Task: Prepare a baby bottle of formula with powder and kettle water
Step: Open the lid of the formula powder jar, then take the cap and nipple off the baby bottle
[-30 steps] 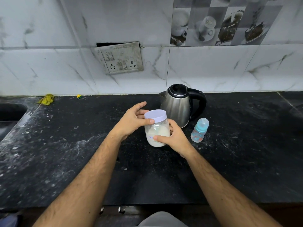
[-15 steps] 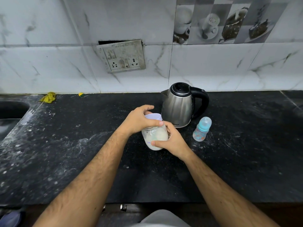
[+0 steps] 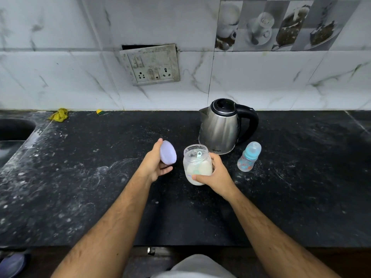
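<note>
A clear jar (image 3: 197, 165) of white formula powder stands on the black counter, its mouth uncovered and a small teal scoop handle showing inside. My right hand (image 3: 216, 176) grips the jar from its right side. My left hand (image 3: 155, 163) holds the lilac lid (image 3: 168, 152) off to the jar's left, tilted on edge. A steel kettle (image 3: 220, 127) with a black handle stands just behind the jar. A small baby bottle (image 3: 249, 157) with a teal cap stands upright to the kettle's right.
The black speckled counter (image 3: 80, 187) runs the full width, with a sink (image 3: 12, 131) at the far left. A yellow cloth (image 3: 59, 115) lies by the wall. A socket plate (image 3: 150, 65) hangs on the tiled wall.
My left hand gripped the lid on the jar, then took it off and moved it left. The jar's mouth is now uncovered. My right hand kept its hold on the jar.
</note>
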A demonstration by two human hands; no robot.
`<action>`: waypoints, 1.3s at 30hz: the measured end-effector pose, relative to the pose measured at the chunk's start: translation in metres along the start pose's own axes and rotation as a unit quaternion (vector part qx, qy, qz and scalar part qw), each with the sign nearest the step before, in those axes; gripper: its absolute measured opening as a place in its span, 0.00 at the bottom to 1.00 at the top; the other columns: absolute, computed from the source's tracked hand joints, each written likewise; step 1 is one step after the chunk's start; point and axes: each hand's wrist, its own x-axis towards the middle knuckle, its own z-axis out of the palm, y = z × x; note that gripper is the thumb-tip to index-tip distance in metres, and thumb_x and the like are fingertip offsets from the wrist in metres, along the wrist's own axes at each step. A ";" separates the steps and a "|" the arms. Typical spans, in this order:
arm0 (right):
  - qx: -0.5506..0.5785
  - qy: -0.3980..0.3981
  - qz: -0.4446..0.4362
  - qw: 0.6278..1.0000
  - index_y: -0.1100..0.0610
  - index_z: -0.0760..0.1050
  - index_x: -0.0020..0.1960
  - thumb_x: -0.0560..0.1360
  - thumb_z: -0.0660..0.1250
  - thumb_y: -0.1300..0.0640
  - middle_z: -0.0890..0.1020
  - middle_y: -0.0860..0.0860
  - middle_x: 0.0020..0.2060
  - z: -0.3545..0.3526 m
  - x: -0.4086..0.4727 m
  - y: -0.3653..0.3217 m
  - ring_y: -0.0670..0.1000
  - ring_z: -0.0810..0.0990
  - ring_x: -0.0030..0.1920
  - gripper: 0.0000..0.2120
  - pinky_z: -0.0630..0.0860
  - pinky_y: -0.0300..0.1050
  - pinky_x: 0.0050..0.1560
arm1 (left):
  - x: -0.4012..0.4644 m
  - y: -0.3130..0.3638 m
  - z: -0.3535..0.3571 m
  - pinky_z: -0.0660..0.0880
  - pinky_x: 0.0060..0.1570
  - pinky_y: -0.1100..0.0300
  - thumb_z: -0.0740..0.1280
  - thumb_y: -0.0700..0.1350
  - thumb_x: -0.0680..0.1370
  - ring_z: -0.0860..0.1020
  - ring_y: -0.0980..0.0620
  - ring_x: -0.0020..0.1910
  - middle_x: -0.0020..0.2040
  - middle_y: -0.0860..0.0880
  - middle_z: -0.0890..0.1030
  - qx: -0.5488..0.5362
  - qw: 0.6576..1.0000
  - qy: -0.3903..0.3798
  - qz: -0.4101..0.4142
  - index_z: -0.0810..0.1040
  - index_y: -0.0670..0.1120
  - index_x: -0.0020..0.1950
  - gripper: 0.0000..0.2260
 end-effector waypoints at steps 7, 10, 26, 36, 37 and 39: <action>-0.014 0.019 0.003 1.000 0.44 0.68 0.62 0.60 0.83 0.56 0.79 0.42 0.57 0.001 -0.002 0.009 0.42 0.78 0.58 0.36 0.77 0.46 0.61 | 0.020 -0.046 -0.034 0.83 0.33 0.47 0.56 0.62 0.82 0.84 0.39 0.47 0.61 0.36 0.80 -0.142 0.987 0.011 -0.076 0.67 0.45 0.72 0.26; -0.022 0.021 0.007 1.000 0.43 0.69 0.62 0.59 0.83 0.53 0.80 0.42 0.57 0.002 -0.003 0.012 0.42 0.78 0.58 0.37 0.77 0.44 0.59 | 0.026 -0.057 -0.041 0.83 0.33 0.47 0.55 0.63 0.82 0.83 0.39 0.47 0.62 0.37 0.79 -0.129 0.988 0.023 -0.077 0.67 0.43 0.72 0.28; -0.061 0.029 0.015 0.998 0.46 0.68 0.62 0.59 0.83 0.55 0.78 0.42 0.57 0.009 -0.007 0.021 0.41 0.77 0.56 0.36 0.75 0.39 0.56 | 0.044 -0.073 -0.043 0.83 0.47 0.47 0.67 0.44 0.80 0.82 0.44 0.37 0.48 0.41 0.80 0.149 0.973 0.177 0.019 0.78 0.39 0.44 0.10; -0.084 0.025 0.000 0.996 0.43 0.68 0.60 0.58 0.82 0.55 0.79 0.44 0.58 0.021 -0.004 0.025 0.45 0.78 0.58 0.36 0.76 0.43 0.60 | 0.050 -0.071 -0.054 0.80 0.50 0.54 0.68 0.54 0.76 0.83 0.40 0.48 0.47 0.43 0.85 0.386 0.891 0.235 0.037 0.84 0.47 0.50 0.12; -0.083 0.023 0.000 0.996 0.41 0.68 0.59 0.57 0.81 0.54 0.79 0.44 0.57 0.023 -0.004 0.026 0.44 0.78 0.58 0.36 0.76 0.44 0.60 | 0.049 -0.070 -0.053 0.78 0.50 0.55 0.68 0.54 0.77 0.82 0.40 0.51 0.50 0.43 0.84 0.396 0.885 0.241 0.038 0.84 0.47 0.52 0.12; -0.081 0.018 0.005 0.997 0.41 0.69 0.59 0.54 0.80 0.50 0.80 0.43 0.57 0.026 -0.002 0.027 0.44 0.79 0.58 0.36 0.77 0.46 0.60 | 0.047 -0.068 -0.051 0.77 0.50 0.52 0.69 0.52 0.77 0.81 0.39 0.55 0.54 0.42 0.84 0.397 0.884 0.244 0.039 0.84 0.48 0.55 0.12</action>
